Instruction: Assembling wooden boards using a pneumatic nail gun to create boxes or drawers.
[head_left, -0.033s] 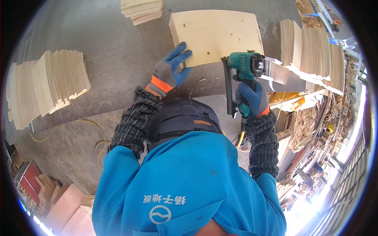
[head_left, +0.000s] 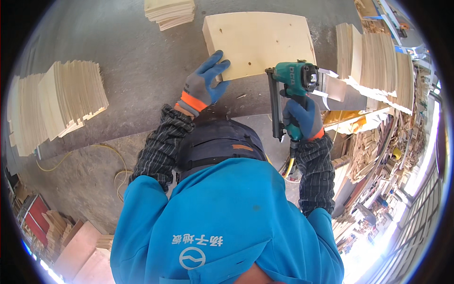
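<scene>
Right grip: the right hand point(head_left: 303, 117), in a blue glove, is wrapped tight round the handle of a green nail gun point(head_left: 292, 83).
Left grip: the left hand point(head_left: 204, 85) lies open, fingers spread, on the board's near edge, gripping nothing.
Board: a pale wooden board point(head_left: 260, 40) on the grey table point(head_left: 137, 66), the gun's nose at its right near edge.
Around: stacks of thin wood pieces point(head_left: 61, 102) to the left, more stacks point(head_left: 373, 61) to the right.

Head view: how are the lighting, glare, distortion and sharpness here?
Head view: even daylight; the left hand on the pale wooden panel and the right hand gripping the teal nail gun are sharp. Glare washes out the lower right rim near the window wall. Fisheye bending curves the grey workbench edges, and the corners are black.
</scene>
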`<control>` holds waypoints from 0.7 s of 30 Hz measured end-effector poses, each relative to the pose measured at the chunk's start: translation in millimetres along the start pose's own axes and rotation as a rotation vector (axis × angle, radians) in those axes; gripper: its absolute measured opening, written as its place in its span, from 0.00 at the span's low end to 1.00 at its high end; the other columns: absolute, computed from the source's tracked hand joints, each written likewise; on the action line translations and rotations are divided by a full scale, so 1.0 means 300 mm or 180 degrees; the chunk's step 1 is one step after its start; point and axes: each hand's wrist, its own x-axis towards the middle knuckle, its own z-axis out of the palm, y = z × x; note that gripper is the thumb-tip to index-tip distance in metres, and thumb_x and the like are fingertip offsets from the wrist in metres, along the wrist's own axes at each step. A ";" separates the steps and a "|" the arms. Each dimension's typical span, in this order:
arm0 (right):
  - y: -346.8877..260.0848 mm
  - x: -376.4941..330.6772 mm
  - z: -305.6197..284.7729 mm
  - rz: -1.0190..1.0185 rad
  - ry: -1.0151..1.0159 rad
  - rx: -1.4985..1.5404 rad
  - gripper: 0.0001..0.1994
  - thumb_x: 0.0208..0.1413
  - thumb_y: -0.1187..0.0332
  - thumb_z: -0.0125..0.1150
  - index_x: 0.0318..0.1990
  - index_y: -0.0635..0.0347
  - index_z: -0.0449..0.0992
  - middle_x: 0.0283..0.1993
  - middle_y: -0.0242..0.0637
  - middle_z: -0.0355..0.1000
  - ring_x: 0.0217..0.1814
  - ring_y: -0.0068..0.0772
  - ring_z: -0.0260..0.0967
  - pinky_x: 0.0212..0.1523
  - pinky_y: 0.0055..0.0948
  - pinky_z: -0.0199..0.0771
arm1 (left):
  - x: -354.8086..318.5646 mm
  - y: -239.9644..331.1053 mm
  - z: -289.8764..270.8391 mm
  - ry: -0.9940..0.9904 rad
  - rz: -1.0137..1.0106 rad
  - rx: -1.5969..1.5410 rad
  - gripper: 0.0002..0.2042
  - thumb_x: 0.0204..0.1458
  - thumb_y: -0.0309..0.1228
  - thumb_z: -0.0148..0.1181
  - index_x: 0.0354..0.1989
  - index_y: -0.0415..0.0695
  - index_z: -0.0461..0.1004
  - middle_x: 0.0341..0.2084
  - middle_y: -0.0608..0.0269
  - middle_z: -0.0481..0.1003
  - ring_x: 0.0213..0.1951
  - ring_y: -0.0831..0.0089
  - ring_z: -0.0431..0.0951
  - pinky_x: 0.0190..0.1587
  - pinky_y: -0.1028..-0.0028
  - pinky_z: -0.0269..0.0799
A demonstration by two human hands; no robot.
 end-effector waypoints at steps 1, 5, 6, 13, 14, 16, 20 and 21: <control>0.001 -0.002 -0.006 -0.0041 -0.0168 0.0056 0.25 0.64 0.63 0.61 0.63 0.72 0.77 0.28 0.34 0.75 0.26 0.26 0.74 0.28 0.25 0.72 | 0.000 0.001 -0.001 0.0004 -0.0003 0.0015 0.26 0.51 0.26 0.78 0.62 0.47 0.82 0.70 0.46 0.73 0.68 0.50 0.77 0.67 0.61 0.79; 0.014 -0.005 -0.035 -0.0091 0.0049 0.0112 0.24 0.64 0.63 0.60 0.62 0.73 0.77 0.28 0.35 0.75 0.25 0.26 0.73 0.28 0.25 0.72 | 0.001 -0.005 0.002 0.0110 -0.0023 0.0036 0.26 0.51 0.25 0.78 0.61 0.47 0.82 0.70 0.46 0.73 0.68 0.49 0.78 0.66 0.61 0.79; 0.018 -0.003 -0.044 -0.0068 0.0163 0.0137 0.24 0.64 0.63 0.60 0.62 0.73 0.77 0.28 0.35 0.75 0.25 0.26 0.73 0.27 0.25 0.72 | 0.000 -0.006 0.003 -0.0001 -0.0030 0.0016 0.26 0.51 0.25 0.78 0.61 0.47 0.82 0.70 0.46 0.73 0.68 0.49 0.78 0.66 0.61 0.79; 0.030 0.026 -0.106 0.0065 0.0143 0.0416 0.19 0.64 0.66 0.65 0.56 0.70 0.79 0.30 0.38 0.76 0.27 0.29 0.76 0.30 0.29 0.79 | 0.001 -0.008 0.007 0.0014 0.0035 0.0079 0.27 0.51 0.26 0.78 0.62 0.48 0.82 0.71 0.46 0.72 0.67 0.49 0.78 0.66 0.61 0.79; 0.031 0.028 -0.109 0.0071 0.0270 0.0350 0.19 0.64 0.66 0.65 0.56 0.70 0.79 0.30 0.38 0.76 0.27 0.29 0.76 0.30 0.29 0.79 | 0.001 -0.008 0.006 0.0160 0.0119 0.0116 0.27 0.51 0.26 0.78 0.63 0.48 0.82 0.71 0.47 0.72 0.67 0.49 0.78 0.66 0.61 0.79; 0.032 0.029 -0.113 0.0016 -0.0008 0.0510 0.20 0.64 0.66 0.64 0.58 0.70 0.79 0.30 0.37 0.76 0.27 0.28 0.76 0.30 0.28 0.79 | 0.001 -0.007 0.005 0.0019 0.0070 0.0123 0.27 0.50 0.26 0.78 0.63 0.48 0.82 0.71 0.47 0.72 0.67 0.49 0.78 0.66 0.61 0.79; 0.033 0.032 -0.116 0.0025 0.0192 0.0359 0.21 0.65 0.66 0.63 0.60 0.70 0.78 0.30 0.36 0.76 0.27 0.27 0.75 0.30 0.27 0.79 | 0.002 -0.004 0.007 0.0170 0.0119 0.0159 0.28 0.50 0.26 0.78 0.63 0.48 0.82 0.71 0.47 0.72 0.67 0.49 0.78 0.66 0.61 0.79; 0.033 0.034 -0.117 0.0014 0.0162 0.0352 0.21 0.65 0.66 0.63 0.61 0.70 0.78 0.30 0.36 0.76 0.27 0.27 0.75 0.30 0.27 0.78 | 0.002 -0.003 0.007 0.0023 0.0063 0.0163 0.28 0.50 0.26 0.78 0.63 0.48 0.82 0.71 0.47 0.72 0.67 0.49 0.78 0.66 0.61 0.79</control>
